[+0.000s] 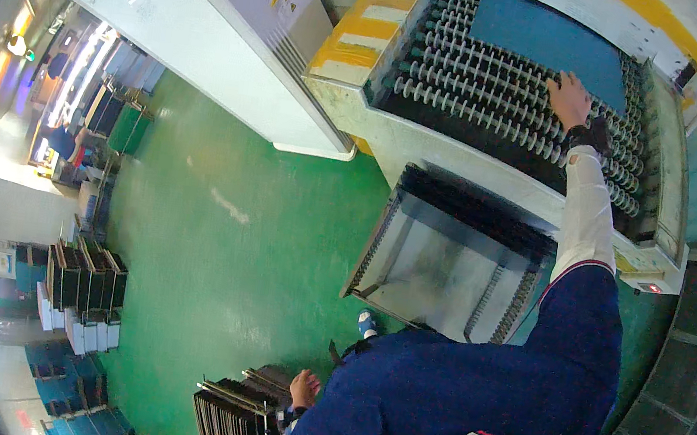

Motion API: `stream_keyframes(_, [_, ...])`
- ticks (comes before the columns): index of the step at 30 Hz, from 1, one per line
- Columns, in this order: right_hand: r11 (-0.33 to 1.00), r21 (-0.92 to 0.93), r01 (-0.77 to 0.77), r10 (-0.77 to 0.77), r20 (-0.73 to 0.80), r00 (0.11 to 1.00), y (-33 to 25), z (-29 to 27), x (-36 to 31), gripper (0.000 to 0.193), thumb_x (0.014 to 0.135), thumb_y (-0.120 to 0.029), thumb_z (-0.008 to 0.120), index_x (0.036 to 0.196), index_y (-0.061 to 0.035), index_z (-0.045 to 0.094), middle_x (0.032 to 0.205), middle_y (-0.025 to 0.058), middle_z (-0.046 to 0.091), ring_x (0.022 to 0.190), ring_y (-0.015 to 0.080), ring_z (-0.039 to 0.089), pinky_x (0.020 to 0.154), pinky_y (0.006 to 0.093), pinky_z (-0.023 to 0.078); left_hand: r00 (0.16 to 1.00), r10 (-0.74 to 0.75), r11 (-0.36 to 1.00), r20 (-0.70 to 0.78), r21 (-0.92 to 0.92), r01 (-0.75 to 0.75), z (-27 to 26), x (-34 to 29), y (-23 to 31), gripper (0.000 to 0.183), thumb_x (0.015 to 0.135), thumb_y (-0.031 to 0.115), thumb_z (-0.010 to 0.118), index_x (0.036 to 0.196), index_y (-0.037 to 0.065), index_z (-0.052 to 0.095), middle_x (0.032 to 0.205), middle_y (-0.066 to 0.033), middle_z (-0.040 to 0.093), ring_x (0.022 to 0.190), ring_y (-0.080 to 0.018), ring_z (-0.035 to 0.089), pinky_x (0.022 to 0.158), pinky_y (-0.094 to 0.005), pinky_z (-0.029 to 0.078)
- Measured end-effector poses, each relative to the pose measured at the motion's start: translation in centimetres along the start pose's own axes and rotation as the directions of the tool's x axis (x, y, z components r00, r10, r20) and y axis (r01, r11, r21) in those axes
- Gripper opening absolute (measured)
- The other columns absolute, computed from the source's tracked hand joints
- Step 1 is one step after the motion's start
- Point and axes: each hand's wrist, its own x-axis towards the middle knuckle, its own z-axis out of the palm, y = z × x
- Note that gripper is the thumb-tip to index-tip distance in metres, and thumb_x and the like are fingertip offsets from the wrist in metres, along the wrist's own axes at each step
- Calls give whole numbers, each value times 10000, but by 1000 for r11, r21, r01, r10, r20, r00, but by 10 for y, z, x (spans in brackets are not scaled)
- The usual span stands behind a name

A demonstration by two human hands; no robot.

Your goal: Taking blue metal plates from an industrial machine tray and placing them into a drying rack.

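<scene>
My right hand [568, 99] reaches out over the roller conveyor [472, 84], its fingers stretched and spread at the near edge of a flat blue panel [548, 41]. Whether the fingertips press on the panel or only hover over it, I cannot tell. The panel lies on the rows of white disc rollers, towards the far side. Low on my left hangs my left hand [305, 388], fingers loosely bent, with nothing seen in it. Beside that hand stands a rack of thin dark boards [234, 418] set on edge.
An empty slotted rack [439, 265] stands on the green floor [215, 226] before the conveyor. A tall white air conditioner [204, 40] is left of the conveyor. Stacked panels in racks [85, 280] line the left side, where another person [63, 142] works farther off.
</scene>
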Motion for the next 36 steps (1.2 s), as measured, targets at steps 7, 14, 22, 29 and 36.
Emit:
stream_keyframes(7, [991, 5, 135, -132, -177, 975, -19, -9, -18, 483, 867, -467, 490, 1205, -130, 563, 1297, 122, 514, 1193, 320, 481, 1006, 451, 360, 970, 217, 947, 107, 220, -236, -12, 21, -26, 229, 906, 289, 552, 948, 68, 593, 747, -54, 616, 617, -164, 588, 508, -278, 473])
stream_keyframes(14, [759, 441, 479, -434, -207, 877, -94, -86, -157, 230, 816, -236, 629, 978, -74, 646, 1038, 116, 636, 967, 316, 587, 845, 405, 460, 998, -3, 997, 65, 79, -3, 7, 21, 13, 245, 886, 288, 580, 995, 68, 578, 786, -46, 624, 622, -160, 589, 530, -278, 472])
stream_keyframes(22, [711, 611, 347, -580, 230, 782, -102, -65, -312, 224, 791, -191, 615, 962, -46, 622, 935, 152, 611, 905, 339, 577, 770, 443, 467, 988, 0, 997, 156, 76, -12, 22, 48, 34, 268, 882, 277, 594, 1033, 57, 574, 823, -68, 626, 648, -184, 593, 533, -288, 455])
stream_keyframes(29, [787, 461, 410, -520, 137, 843, -102, -50, -349, 285, 737, -127, 658, 1003, -62, 581, 953, 105, 560, 896, 297, 553, 756, 426, 444, 870, 298, 882, 393, 235, -409, -29, 101, 3, 343, 893, 304, 589, 1105, 36, 567, 857, -90, 623, 670, -215, 599, 574, -342, 483])
stream_keyframes(36, [861, 328, 390, -445, 112, 889, -106, -44, -361, 266, 725, -125, 655, 974, -84, 571, 937, 76, 531, 930, 276, 511, 738, 409, 430, 782, 404, 694, 475, 398, -600, -43, 91, 5, 364, 903, 319, 580, 1118, 25, 570, 908, -109, 647, 686, -205, 614, 562, -330, 493])
